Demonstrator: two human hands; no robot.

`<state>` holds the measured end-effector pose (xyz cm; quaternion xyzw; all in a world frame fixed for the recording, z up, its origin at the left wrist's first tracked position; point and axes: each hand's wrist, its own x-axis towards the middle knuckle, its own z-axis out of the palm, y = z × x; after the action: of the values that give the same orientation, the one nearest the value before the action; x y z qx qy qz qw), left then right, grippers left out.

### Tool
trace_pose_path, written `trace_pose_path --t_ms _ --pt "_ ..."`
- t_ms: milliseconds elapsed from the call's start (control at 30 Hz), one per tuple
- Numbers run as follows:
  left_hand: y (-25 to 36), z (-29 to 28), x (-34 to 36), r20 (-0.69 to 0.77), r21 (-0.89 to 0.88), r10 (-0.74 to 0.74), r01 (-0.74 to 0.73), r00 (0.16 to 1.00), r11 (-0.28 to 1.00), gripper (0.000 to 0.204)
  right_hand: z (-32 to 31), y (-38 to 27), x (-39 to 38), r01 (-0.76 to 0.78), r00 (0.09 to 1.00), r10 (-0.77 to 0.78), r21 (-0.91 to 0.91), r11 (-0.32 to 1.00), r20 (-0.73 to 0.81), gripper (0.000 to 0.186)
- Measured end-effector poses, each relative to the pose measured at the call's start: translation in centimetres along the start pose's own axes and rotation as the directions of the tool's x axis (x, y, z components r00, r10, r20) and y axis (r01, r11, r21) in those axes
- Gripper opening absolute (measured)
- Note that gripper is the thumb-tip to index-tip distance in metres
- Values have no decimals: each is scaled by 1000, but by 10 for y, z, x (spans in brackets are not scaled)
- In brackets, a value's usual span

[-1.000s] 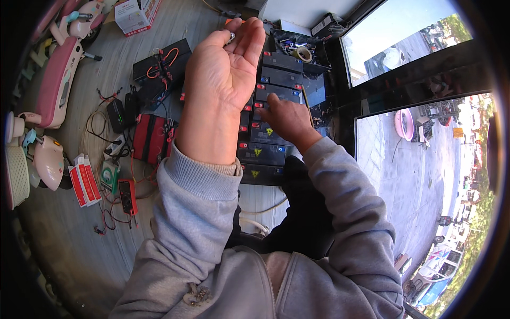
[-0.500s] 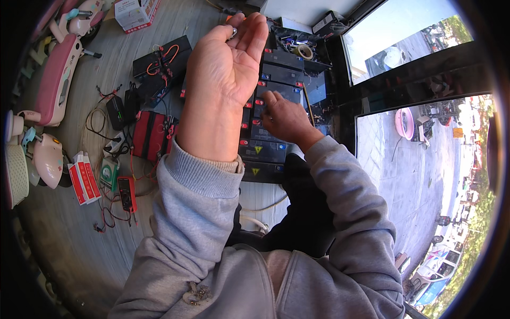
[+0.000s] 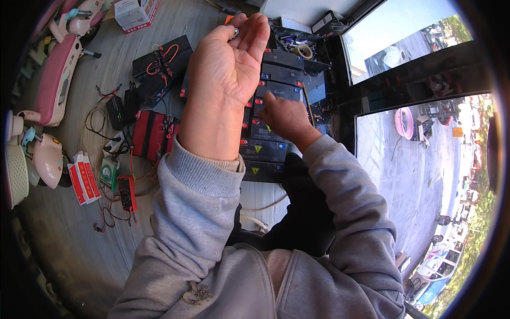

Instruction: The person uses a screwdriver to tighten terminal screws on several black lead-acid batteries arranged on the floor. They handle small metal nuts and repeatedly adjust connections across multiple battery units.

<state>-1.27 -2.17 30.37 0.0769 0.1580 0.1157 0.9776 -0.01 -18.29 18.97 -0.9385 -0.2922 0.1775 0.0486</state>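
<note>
My left hand point(image 3: 234, 66) is raised, palm up, its fingers curled in a loose cup. A small shiny metal piece point(image 3: 236, 33) lies in it by the thumb; the rest of what it may hold is hidden. Beneath both hands stand rows of black batteries point(image 3: 265, 150) with red and blue terminal caps and yellow warning triangles. My right hand point(image 3: 287, 118) is closed in a pinch over a battery near the red caps. Its fingertips are hidden from view, so whatever they hold cannot be made out.
Left on the floor lie a red-and-black battery pack point(image 3: 147, 135), black chargers point(image 3: 115, 111), a red multimeter point(image 3: 127, 193) and red-white boxes point(image 3: 84, 179). Pink scooter parts point(image 3: 58, 80) line the far left. A tape roll point(image 3: 304, 51) sits in a tool tray by the glass door frame point(image 3: 348, 101).
My right hand has turned slightly, its fingers now curled further under and its back more toward me. The left hand has barely moved.
</note>
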Motion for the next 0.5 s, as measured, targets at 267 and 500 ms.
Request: trace_pose_path --t_ms 267,500 --pt "1 -2 1 26 3 -7 7 1000 1000 20 1 -1 -4 69 983 -61 43 997 -175 36" --pt "1 -1 0 19 7 2 -2 1000 1000 20 -1 -1 -6 -47 987 58 77 996 -148 35"
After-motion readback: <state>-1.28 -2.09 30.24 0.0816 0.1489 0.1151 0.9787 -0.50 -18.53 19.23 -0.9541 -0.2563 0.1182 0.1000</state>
